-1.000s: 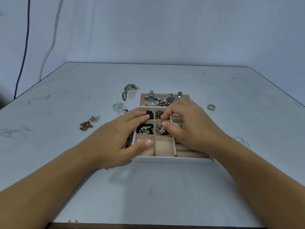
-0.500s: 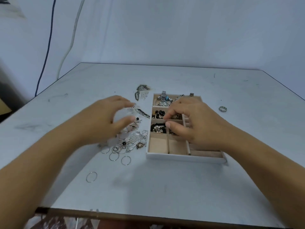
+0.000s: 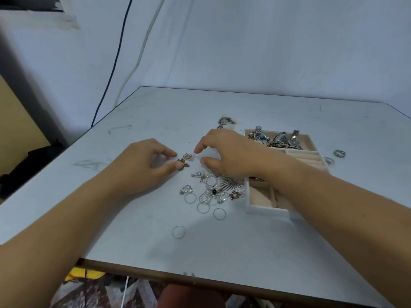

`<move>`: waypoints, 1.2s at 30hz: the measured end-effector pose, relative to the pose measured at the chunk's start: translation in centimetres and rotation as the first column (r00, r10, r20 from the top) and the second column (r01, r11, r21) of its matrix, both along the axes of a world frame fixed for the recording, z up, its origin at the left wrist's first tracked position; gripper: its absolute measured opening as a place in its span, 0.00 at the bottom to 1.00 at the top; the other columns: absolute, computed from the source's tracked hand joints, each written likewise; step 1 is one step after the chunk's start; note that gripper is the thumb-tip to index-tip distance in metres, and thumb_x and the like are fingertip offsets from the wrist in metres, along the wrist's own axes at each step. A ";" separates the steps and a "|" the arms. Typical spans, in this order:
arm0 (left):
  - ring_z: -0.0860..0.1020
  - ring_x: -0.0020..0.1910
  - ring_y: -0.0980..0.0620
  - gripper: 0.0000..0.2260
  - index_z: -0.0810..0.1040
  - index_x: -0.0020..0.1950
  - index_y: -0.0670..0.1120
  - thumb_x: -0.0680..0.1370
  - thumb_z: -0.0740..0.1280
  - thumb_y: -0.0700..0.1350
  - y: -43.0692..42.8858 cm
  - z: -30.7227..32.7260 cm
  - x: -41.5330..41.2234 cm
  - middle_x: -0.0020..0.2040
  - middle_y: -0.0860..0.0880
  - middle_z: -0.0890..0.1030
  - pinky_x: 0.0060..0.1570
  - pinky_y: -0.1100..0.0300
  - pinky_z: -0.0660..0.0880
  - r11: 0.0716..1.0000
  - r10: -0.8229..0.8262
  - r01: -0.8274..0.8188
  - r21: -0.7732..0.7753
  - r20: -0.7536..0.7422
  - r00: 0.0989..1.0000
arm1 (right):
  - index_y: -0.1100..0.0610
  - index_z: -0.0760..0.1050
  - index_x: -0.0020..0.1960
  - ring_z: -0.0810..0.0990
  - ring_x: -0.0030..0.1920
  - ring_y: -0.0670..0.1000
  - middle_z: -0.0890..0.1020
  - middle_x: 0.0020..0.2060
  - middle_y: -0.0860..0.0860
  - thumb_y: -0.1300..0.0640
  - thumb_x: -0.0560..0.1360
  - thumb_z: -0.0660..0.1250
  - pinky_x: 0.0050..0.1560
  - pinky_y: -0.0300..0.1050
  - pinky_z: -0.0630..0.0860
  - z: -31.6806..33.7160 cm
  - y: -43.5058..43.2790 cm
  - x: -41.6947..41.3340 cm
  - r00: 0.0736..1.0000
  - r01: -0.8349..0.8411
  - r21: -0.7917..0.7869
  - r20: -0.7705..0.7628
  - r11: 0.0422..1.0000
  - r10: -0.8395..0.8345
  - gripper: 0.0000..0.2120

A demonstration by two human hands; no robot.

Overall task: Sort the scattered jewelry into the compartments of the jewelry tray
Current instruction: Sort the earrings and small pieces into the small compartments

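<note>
Glossy silver and bronze metal in the scattered jewelry [image 3: 214, 185], matt beige velvety lining in the jewelry tray [image 3: 264, 211], scuffed smooth desk [image 3: 222, 252].

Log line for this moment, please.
left hand: thumb touches gold charm | right hand: hovers beside it, holding nothing | ring pile: loose by tray | sorting unfinished

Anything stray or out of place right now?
Yes. A band ring and a smaller ring lie right of the jewelry tray, away from the main pile on its left. One thin hoop sits alone nearer the front edge of the table.
</note>
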State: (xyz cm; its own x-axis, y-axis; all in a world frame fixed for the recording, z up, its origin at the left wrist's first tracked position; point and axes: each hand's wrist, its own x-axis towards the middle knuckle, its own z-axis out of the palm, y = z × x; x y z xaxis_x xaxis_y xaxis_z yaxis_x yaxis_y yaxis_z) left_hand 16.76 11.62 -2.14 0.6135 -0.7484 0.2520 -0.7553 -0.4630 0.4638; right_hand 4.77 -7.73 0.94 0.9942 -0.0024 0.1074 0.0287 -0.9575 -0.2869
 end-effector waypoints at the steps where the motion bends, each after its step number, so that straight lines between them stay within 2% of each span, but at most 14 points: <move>1: 0.75 0.48 0.64 0.15 0.82 0.51 0.56 0.70 0.69 0.61 -0.1 -0.3 0.0 0.48 0.59 0.79 0.47 0.71 0.67 1.000 -0.002 0.002 -0.018 0.007 1.000 | 0.48 0.73 0.63 0.70 0.62 0.49 0.74 0.60 0.48 0.51 0.78 0.63 0.60 0.45 0.68 -0.1 0.1 0.7 1.000 0.005 -0.020 -0.025 1.000 -0.006 0.15; 4: 0.75 0.48 0.58 0.10 0.82 0.48 0.58 0.70 0.70 0.59 -0.3 -0.9 0.2 0.44 0.58 0.77 0.47 0.68 0.68 0.999 -0.010 0.011 -0.032 0.050 0.999 | 0.50 0.70 0.67 0.70 0.63 0.50 0.74 0.62 0.48 0.50 0.79 0.61 0.63 0.46 0.67 -0.4 0.3 2.5 0.997 0.028 -0.073 -0.073 0.997 -0.033 0.17; 7: 0.75 0.47 0.56 0.03 0.82 0.45 0.58 0.72 0.71 0.53 -0.2 -1.1 0.3 0.43 0.56 0.78 0.48 0.63 0.70 0.997 -0.028 0.031 -0.071 0.042 0.999 | 0.49 0.72 0.66 0.72 0.60 0.49 0.75 0.57 0.48 0.48 0.78 0.61 0.61 0.45 0.68 -0.7 0.6 3.7 0.994 0.036 -0.072 -0.100 0.997 -0.043 0.17; 9: 0.74 0.47 0.55 0.01 0.81 0.43 0.59 0.73 0.71 0.52 -0.2 -1.3 0.2 0.43 0.55 0.78 0.48 0.62 0.70 0.996 -0.037 0.039 -0.084 0.029 0.999 | 0.48 0.76 0.62 0.73 0.56 0.48 0.75 0.52 0.46 0.49 0.77 0.63 0.58 0.44 0.69 -0.9 0.7 4.1 0.996 0.035 -0.064 -0.081 0.997 -0.040 0.14; 11: 0.73 0.47 0.55 0.02 0.79 0.42 0.58 0.73 0.70 0.51 -0.2 -1.4 0.1 0.44 0.55 0.77 0.47 0.66 0.68 0.996 -0.042 0.044 -0.082 0.020 0.999 | 0.50 0.78 0.56 0.73 0.50 0.46 0.74 0.48 0.45 0.50 0.76 0.65 0.53 0.41 0.68 -1.0 0.7 4.3 0.998 0.036 -0.049 -0.052 0.998 -0.038 0.10; 14: 0.73 0.47 0.55 0.01 0.78 0.43 0.55 0.74 0.69 0.49 -0.1 -1.3 0.0 0.44 0.55 0.78 0.45 0.68 0.67 0.995 -0.045 0.046 -0.090 0.014 0.999 | 0.53 0.77 0.49 0.74 0.46 0.47 0.74 0.45 0.46 0.52 0.76 0.65 0.47 0.40 0.70 -1.0 0.8 4.2 0.998 0.041 -0.051 -0.038 0.998 -0.043 0.06; 18: 0.74 0.36 0.65 0.03 0.77 0.43 0.54 0.75 0.69 0.47 0.0 -0.9 -0.6 0.41 0.57 0.80 0.37 0.73 0.66 0.988 -0.059 0.054 -0.144 -0.033 0.998 | 0.56 0.76 0.47 0.76 0.41 0.48 0.77 0.38 0.45 0.54 0.76 0.65 0.41 0.40 0.73 -0.5 0.8 3.6 0.998 0.056 -0.043 -0.023 0.998 -0.057 0.05; 20: 0.74 0.30 0.63 0.04 0.78 0.42 0.55 0.74 0.70 0.46 -0.1 -0.7 -1.0 0.40 0.57 0.81 0.34 0.73 0.67 0.983 -0.058 0.045 -0.179 -0.068 0.996 | 0.56 0.76 0.47 0.77 0.41 0.47 0.78 0.38 0.45 0.54 0.76 0.66 0.41 0.38 0.73 0.2 0.6 2.8 0.997 0.067 -0.002 0.024 0.998 -0.066 0.05; 22: 0.76 0.32 0.58 0.05 0.78 0.41 0.55 0.73 0.71 0.45 -0.3 -0.5 -1.4 0.39 0.58 0.81 0.35 0.71 0.71 0.974 -0.044 0.021 -0.225 -0.098 0.994 | 0.54 0.77 0.47 0.77 0.40 0.44 0.80 0.39 0.46 0.54 0.75 0.67 0.42 0.33 0.72 0.8 0.3 1.8 0.992 0.086 0.050 0.090 0.995 -0.091 0.04; 24: 0.79 0.36 0.59 0.07 0.79 0.40 0.54 0.73 0.71 0.41 -0.7 -0.1 -1.8 0.37 0.57 0.82 0.38 0.73 0.71 0.956 -0.040 -0.001 -0.295 -0.131 0.991 | 0.52 0.77 0.46 0.76 0.37 0.39 0.80 0.38 0.43 0.54 0.75 0.68 0.40 0.28 0.70 1.5 -0.3 0.4 0.980 0.104 0.138 0.152 0.985 -0.125 0.02; 26: 0.80 0.37 0.60 0.07 0.79 0.41 0.52 0.73 0.71 0.40 -1.1 0.6 -2.3 0.36 0.56 0.83 0.38 0.75 0.71 0.928 -0.049 -0.034 -0.371 -0.212 0.976 | 0.51 0.77 0.45 0.76 0.36 0.38 0.80 0.36 0.43 0.54 0.75 0.68 0.39 0.29 0.71 2.1 -0.9 -1.2 0.968 0.120 0.200 0.193 0.972 -0.159 0.02; 29: 0.83 0.37 0.56 0.06 0.79 0.41 0.51 0.73 0.71 0.40 -1.7 1.8 -3.2 0.37 0.50 0.85 0.39 0.71 0.74 0.888 -0.097 -0.063 -0.455 -0.319 0.943 | 0.50 0.77 0.45 0.76 0.37 0.39 0.80 0.36 0.43 0.54 0.74 0.69 0.40 0.29 0.73 2.7 -2.1 -4.0 0.951 0.154 0.264 0.223 0.952 -0.216 0.01; 32: 0.84 0.38 0.54 0.07 0.79 0.40 0.52 0.73 0.72 0.40 -2.5 3.2 -4.3 0.37 0.51 0.85 0.38 0.68 0.74 0.853 -0.147 -0.041 -0.521 -0.315 0.938 | 0.49 0.77 0.43 0.76 0.36 0.39 0.80 0.35 0.43 0.53 0.74 0.69 0.40 0.30 0.73 2.8 -3.3 -6.3 0.934 0.202 0.284 0.233 0.937 -0.272 0.02; 36: 0.84 0.42 0.51 0.08 0.79 0.40 0.51 0.73 0.72 0.38 -3.9 4.9 -6.3 0.39 0.51 0.85 0.41 0.63 0.77 0.781 -0.246 0.017 -0.625 -0.282 0.927 | 0.51 0.78 0.43 0.76 0.35 0.39 0.81 0.35 0.45 0.58 0.73 0.71 0.40 0.28 0.72 2.3 -4.6 -8.6 0.907 0.206 0.335 0.287 0.919 -0.308 0.04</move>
State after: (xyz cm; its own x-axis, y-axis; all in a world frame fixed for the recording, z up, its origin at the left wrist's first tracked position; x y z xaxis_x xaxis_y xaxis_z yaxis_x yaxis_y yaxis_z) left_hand 10.49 7.73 2.80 0.6506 -0.5901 0.4781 -0.5351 0.0906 0.8399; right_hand -3.84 -12.30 3.25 0.8618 -0.3347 0.3813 -0.0659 -0.8190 -0.5699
